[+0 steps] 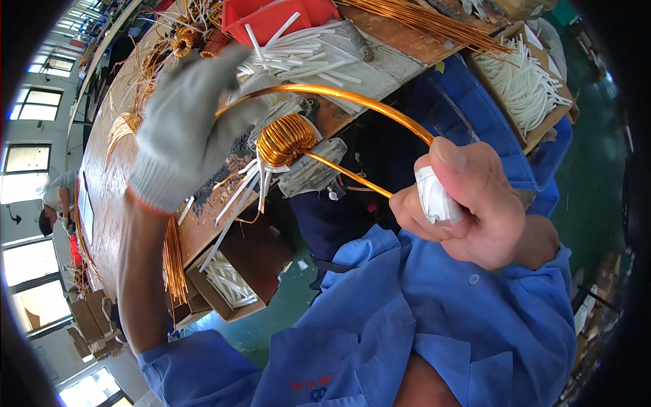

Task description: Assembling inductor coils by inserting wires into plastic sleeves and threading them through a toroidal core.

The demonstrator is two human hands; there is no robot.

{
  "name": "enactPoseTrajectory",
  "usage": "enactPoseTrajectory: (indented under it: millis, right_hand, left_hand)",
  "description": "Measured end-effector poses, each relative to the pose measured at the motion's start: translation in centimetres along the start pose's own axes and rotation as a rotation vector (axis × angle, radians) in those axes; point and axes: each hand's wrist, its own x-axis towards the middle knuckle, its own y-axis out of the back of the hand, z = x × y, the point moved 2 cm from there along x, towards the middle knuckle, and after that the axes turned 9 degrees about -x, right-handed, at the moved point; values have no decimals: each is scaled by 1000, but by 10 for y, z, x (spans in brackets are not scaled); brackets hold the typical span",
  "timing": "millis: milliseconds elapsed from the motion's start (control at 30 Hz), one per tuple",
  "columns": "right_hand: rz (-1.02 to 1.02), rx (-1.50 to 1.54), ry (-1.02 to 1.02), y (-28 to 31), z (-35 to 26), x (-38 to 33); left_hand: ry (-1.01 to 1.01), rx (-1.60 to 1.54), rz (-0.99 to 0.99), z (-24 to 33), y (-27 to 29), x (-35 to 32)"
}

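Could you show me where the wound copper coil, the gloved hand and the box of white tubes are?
copper coil (285, 139), head view, on its wound top.
left hand (186, 129), head view, on the glove's back.
box of white tubes (525, 85), head view, on the tubes inside.

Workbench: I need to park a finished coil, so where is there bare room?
Bare wood shows on the workbench left of the gloved left hand. The middle is crowded: white sleeves, red bin, copper wire bundle.

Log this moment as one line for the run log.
left hand: gloved, on copper wire | right hand: bare, pulling wire loop | toroid coil: part wound, clamped
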Motion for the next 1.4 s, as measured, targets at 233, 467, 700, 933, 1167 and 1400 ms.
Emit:
enactPoseTrajectory:
  millis: [233,467,700,933,1167,1400]
  right_hand:
    - [-85,1,155,19,-20,41]
    - [18,19,89,28,-22,55]
    - [109,15,14,33,-23,58]
    - [-18,-20,41,41,-24,70]
    - [-103,186,-97,68,-22,86]
    - [37,-50,-222,47,-42,129]
  left_hand:
    - [500,-798,295,-45,-24,19]
    - [725,-1428,502,-36,-56,51]
    - [768,-1801,438,-31,-107,25]
    - [792,-2017,456,-28,-117,21]
    - [847,-2234,431,-21,-129,15]
    - [1068,-1317,355,-25,-110,-15]
